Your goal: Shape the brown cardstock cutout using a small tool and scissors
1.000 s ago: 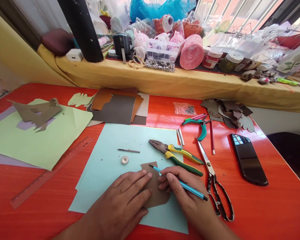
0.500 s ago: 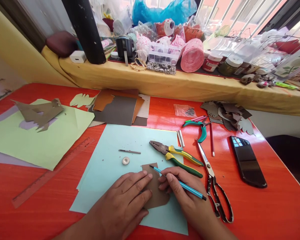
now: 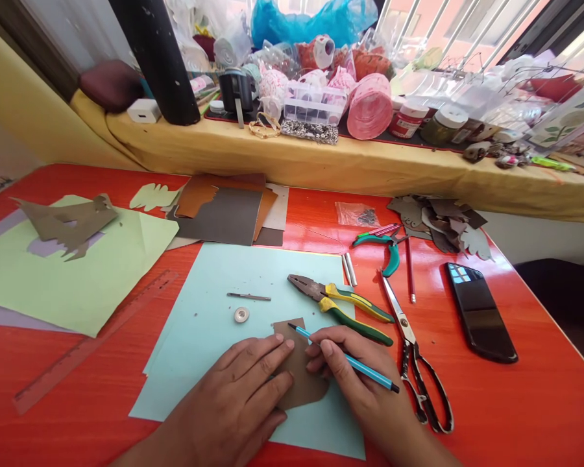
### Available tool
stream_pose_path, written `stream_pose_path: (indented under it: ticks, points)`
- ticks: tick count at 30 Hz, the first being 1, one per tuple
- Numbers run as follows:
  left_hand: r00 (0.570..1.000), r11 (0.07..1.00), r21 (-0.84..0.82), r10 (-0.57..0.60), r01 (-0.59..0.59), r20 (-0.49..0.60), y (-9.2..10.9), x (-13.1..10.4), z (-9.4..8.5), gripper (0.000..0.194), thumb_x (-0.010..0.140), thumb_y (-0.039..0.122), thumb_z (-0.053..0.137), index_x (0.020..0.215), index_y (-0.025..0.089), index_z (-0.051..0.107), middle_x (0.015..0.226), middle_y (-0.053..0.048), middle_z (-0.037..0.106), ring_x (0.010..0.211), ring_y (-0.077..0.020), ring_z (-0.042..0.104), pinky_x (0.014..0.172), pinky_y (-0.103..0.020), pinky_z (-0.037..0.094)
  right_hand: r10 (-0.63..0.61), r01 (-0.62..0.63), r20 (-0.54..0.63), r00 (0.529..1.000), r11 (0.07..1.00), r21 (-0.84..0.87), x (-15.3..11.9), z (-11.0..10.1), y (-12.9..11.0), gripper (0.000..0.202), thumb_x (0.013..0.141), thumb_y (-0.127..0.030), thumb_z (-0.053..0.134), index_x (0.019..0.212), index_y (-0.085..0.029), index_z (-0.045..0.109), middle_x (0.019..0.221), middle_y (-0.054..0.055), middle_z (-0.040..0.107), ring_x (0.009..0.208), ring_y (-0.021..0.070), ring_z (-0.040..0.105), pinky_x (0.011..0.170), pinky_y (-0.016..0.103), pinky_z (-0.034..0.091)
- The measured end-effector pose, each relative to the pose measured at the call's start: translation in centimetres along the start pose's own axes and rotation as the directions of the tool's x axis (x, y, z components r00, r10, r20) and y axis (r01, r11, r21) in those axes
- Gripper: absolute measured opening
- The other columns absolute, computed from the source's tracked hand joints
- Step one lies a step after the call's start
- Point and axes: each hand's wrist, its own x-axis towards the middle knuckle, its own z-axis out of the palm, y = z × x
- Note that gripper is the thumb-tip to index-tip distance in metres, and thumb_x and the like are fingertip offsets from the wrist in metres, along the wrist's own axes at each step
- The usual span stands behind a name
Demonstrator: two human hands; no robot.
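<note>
My left hand (image 3: 243, 392) lies flat, its fingertips pressing on the left side of a small brown piece of leather-like sheet (image 3: 302, 379). A blue pen (image 3: 365, 370) is held in my right hand (image 3: 357, 376), with its tip at the upper edge of the brown piece. Under both lie light blue paper sheets (image 3: 204, 337). Just beyond my hands are combination pliers (image 3: 316, 290) with yellow-green handles, a small round metal disc (image 3: 241, 314) and a thin metal rod (image 3: 249, 296). Scissors (image 3: 405, 324) with worn black handles lie beside my right hand.
A phone (image 3: 481, 311) lies at the right, near a pile of brown scraps (image 3: 448, 224). Teal-handled pliers (image 3: 392, 256) and a red pencil (image 3: 411, 272) lie behind the scissors. At the left are a clear ruler (image 3: 97, 344) and green paper (image 3: 87, 279). A crowded ledge (image 3: 321, 159) runs behind.
The view has shifted slightly, so most things sit a little further left. Both hands and the pen keep nearly the same place on the brown piece.
</note>
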Motion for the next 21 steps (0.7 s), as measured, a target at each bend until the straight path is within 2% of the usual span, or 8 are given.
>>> stream_pose_path:
  ticks: [4, 12, 21]
  points:
    - [1.000, 1.000, -0.004, -0.002, 0.002, -0.013, 0.04, 0.25, -0.23, 0.024, 0.103, 0.028, 0.054, 0.120, 0.020, 0.069, 0.149, -0.008, 0.062, 0.142, -0.0248, 0.051, 0.117, -0.040, 0.045, -0.015, 0.015, -0.016, 1.000, 1.000, 0.005, -0.02, -0.04, -0.20, 0.027, 0.105, -0.041, 0.055, 0.104, -0.021, 0.072, 0.086, 0.005, 0.077, 0.076, 0.0171, 0.075, 0.067, 0.025, 0.060]
    - [1.000, 1.000, 0.000, -0.008, 0.008, 0.012, 0.06, 0.07, -0.13, 0.025, 0.100, 0.030, 0.059, 0.121, 0.020, 0.069, 0.148, -0.010, 0.062, 0.140, -0.0271, 0.053, 0.116, -0.042, 0.047, -0.009, 0.009, -0.022, 1.000, 1.000, 0.010, 0.04, -0.03, -0.61, 0.030, 0.105, -0.044, 0.054, 0.104, -0.021, 0.073, 0.087, 0.006, 0.078, 0.076, 0.0179, 0.075, 0.067, 0.025, 0.061]
    - [1.000, 1.000, -0.005, 0.006, -0.006, 0.012, 0.12, 0.47, -0.70, 0.026, 0.102, 0.027, 0.057, 0.123, 0.018, 0.068, 0.147, -0.011, 0.064, 0.142, -0.0265, 0.051, 0.115, -0.041, 0.047, -0.018, 0.018, -0.003, 1.000, 1.000, -0.002, 0.12, -0.12, -0.51, 0.024, 0.105, -0.038, 0.055, 0.104, -0.022, 0.072, 0.086, 0.004, 0.077, 0.075, 0.0161, 0.075, 0.067, 0.024, 0.059]
